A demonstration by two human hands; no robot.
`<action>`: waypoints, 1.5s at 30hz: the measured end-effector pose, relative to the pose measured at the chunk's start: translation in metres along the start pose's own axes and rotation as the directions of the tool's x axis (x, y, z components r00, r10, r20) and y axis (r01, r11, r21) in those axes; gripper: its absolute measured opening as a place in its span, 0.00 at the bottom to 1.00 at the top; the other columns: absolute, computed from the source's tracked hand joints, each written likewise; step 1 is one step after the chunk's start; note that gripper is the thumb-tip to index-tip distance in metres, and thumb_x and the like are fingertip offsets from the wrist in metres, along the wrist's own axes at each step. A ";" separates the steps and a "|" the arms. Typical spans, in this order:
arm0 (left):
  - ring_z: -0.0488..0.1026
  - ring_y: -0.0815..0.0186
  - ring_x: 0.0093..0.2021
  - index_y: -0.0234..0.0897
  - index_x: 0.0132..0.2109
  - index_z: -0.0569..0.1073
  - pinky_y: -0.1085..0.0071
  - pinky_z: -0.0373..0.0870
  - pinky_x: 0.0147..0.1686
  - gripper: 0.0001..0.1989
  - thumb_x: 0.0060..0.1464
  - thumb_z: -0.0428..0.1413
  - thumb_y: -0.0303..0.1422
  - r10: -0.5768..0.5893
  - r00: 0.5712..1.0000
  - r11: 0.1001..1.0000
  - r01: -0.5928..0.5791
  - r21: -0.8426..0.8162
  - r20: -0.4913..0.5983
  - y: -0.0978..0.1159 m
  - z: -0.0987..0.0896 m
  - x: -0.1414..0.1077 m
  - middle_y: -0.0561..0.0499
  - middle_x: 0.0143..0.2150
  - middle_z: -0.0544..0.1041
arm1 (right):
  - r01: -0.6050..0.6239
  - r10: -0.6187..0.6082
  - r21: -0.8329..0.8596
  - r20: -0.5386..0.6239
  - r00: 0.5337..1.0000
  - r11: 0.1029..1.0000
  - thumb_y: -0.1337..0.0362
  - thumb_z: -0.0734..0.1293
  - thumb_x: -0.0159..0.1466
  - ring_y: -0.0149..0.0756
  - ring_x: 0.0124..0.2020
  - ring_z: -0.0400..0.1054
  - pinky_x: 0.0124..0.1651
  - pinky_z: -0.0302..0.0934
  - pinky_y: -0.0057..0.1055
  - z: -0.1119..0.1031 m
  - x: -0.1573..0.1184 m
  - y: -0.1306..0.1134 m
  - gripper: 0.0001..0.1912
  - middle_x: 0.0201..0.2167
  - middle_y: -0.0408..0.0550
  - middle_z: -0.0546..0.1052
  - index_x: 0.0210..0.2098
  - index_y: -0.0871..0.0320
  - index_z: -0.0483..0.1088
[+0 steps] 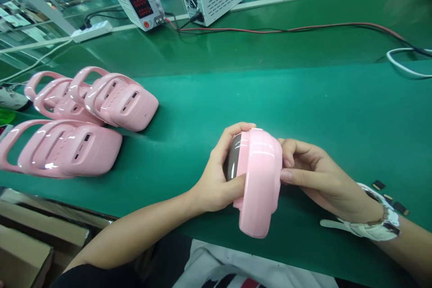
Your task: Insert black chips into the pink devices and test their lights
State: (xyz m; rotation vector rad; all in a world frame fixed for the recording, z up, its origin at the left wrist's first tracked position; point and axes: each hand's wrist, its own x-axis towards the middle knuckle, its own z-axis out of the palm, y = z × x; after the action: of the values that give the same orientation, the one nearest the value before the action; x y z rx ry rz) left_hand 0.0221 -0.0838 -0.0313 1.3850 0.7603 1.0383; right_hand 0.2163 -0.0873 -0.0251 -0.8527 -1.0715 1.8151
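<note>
Held device (261,175): glossy smooth plastic | boxes (25,252): matt cardboard

Over a green table (236,99), the left hand (216,180) grips a pink device (262,175) while the right hand (319,175), a white watch (384,229) on its wrist, has its fingertips at the opposite side, with black cards (401,208) near that wrist and more pink devices (101,150) clustered to the left.

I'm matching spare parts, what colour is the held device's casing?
The casing is glossy pink, best seen in the head view.
</note>
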 end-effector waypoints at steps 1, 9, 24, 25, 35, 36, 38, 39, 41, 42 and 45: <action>0.69 0.57 0.47 0.46 0.56 0.64 0.59 0.65 0.51 0.30 0.46 0.64 0.37 -0.001 1.000 1.000 0.001 -0.001 0.001 0.000 0.000 0.000 0.50 0.50 0.70 | -0.001 0.001 0.004 0.000 1.000 1.000 0.66 0.76 0.53 0.26 0.25 0.60 0.26 0.60 0.21 0.000 0.000 0.000 0.15 0.23 0.39 0.63 0.22 0.58 0.64; 0.69 0.58 0.47 0.47 0.56 0.64 0.59 0.66 0.52 0.30 0.46 0.64 0.36 -0.021 1.000 1.000 0.021 -0.014 0.001 0.000 0.000 -0.001 0.50 0.50 0.70 | -0.008 0.008 -0.009 -0.007 1.000 1.000 0.65 0.76 0.54 0.26 0.25 0.59 0.26 0.60 0.22 0.000 0.000 -0.001 0.15 0.23 0.39 0.63 0.22 0.58 0.64; 0.68 0.61 0.46 0.51 0.57 0.63 0.62 0.67 0.49 0.31 0.47 0.65 0.38 -0.055 0.998 0.991 0.057 -0.120 0.015 -0.005 0.002 -0.003 0.51 0.52 0.67 | 0.030 -0.030 -0.025 -0.010 0.999 0.999 0.67 0.76 0.53 0.26 0.25 0.61 0.27 0.61 0.22 0.001 0.001 0.001 0.15 0.24 0.40 0.65 0.22 0.58 0.65; 0.68 0.61 0.45 0.51 0.57 0.63 0.63 0.68 0.48 0.31 0.47 0.65 0.39 -0.055 0.998 0.990 0.057 -0.133 0.023 -0.006 0.002 -0.003 0.51 0.52 0.67 | 0.040 -0.041 -0.031 -0.009 0.999 0.999 0.67 0.76 0.53 0.27 0.26 0.61 0.27 0.61 0.22 0.001 0.001 0.002 0.15 0.24 0.40 0.65 0.23 0.58 0.65; 0.68 0.55 0.49 0.49 0.59 0.59 0.55 0.66 0.52 0.35 0.46 0.65 0.43 -0.105 0.993 0.973 0.114 -0.202 0.054 -0.006 0.005 -0.003 0.47 0.51 0.68 | 0.093 -0.095 -0.063 -0.034 0.995 0.994 0.66 0.78 0.49 0.27 0.25 0.61 0.26 0.62 0.23 0.003 0.001 0.003 0.17 0.23 0.40 0.66 0.20 0.58 0.65; 0.68 0.55 0.49 0.48 0.59 0.59 0.54 0.66 0.52 0.35 0.46 0.65 0.43 -0.099 0.994 0.974 0.107 -0.199 0.051 -0.007 0.004 -0.003 0.47 0.51 0.68 | 0.097 -0.099 -0.060 -0.031 0.995 0.993 0.66 0.78 0.50 0.27 0.25 0.61 0.26 0.62 0.23 0.003 0.001 0.003 0.16 0.23 0.40 0.66 0.20 0.58 0.65; 0.68 0.55 0.49 0.48 0.58 0.60 0.55 0.67 0.52 0.35 0.45 0.65 0.43 -0.086 0.995 0.980 0.092 -0.177 0.040 -0.008 0.004 -0.003 0.47 0.52 0.67 | 0.097 -0.098 -0.049 -0.021 0.995 0.994 0.67 0.78 0.50 0.27 0.25 0.61 0.26 0.62 0.23 0.003 0.001 0.003 0.16 0.23 0.40 0.66 0.20 0.58 0.65; 0.68 0.55 0.49 0.49 0.58 0.61 0.55 0.67 0.52 0.35 0.45 0.65 0.43 -0.085 0.996 0.982 0.089 -0.166 0.033 -0.008 0.003 -0.003 0.47 0.52 0.67 | 0.095 -0.096 -0.043 -0.018 0.995 0.995 0.67 0.78 0.50 0.27 0.25 0.61 0.26 0.62 0.23 0.003 0.001 0.002 0.16 0.23 0.40 0.66 0.20 0.58 0.65; 0.68 0.55 0.48 0.49 0.57 0.62 0.57 0.67 0.51 0.35 0.43 0.66 0.45 -0.073 0.997 0.984 0.075 -0.162 0.020 -0.008 0.003 -0.002 0.48 0.52 0.66 | 0.091 -0.092 -0.039 -0.012 0.996 0.995 0.68 0.77 0.51 0.26 0.25 0.61 0.26 0.61 0.23 0.003 0.000 0.003 0.16 0.23 0.40 0.66 0.20 0.58 0.65; 0.68 0.56 0.47 0.50 0.57 0.62 0.58 0.68 0.49 0.35 0.43 0.66 0.45 -0.066 0.998 0.984 0.069 -0.167 0.018 -0.008 0.003 -0.003 0.49 0.52 0.67 | 0.093 -0.094 -0.041 -0.012 0.996 0.995 0.68 0.77 0.51 0.26 0.25 0.61 0.27 0.61 0.23 0.003 0.000 0.003 0.15 0.23 0.40 0.66 0.21 0.58 0.65; 0.69 0.59 0.43 0.51 0.57 0.63 0.63 0.71 0.42 0.33 0.45 0.66 0.43 -0.049 0.999 0.984 0.051 -0.173 0.016 -0.007 0.004 -0.004 0.50 0.50 0.68 | 0.107 -0.108 -0.043 -0.020 0.994 0.993 0.68 0.77 0.51 0.27 0.25 0.61 0.27 0.61 0.23 0.005 -0.001 0.003 0.15 0.23 0.40 0.66 0.20 0.58 0.65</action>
State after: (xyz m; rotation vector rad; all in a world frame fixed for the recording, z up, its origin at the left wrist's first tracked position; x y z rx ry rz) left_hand 0.0256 -0.0884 -0.0389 1.2164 0.6767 1.0309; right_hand 0.2119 -0.0906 -0.0257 -0.8222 -1.1228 1.6951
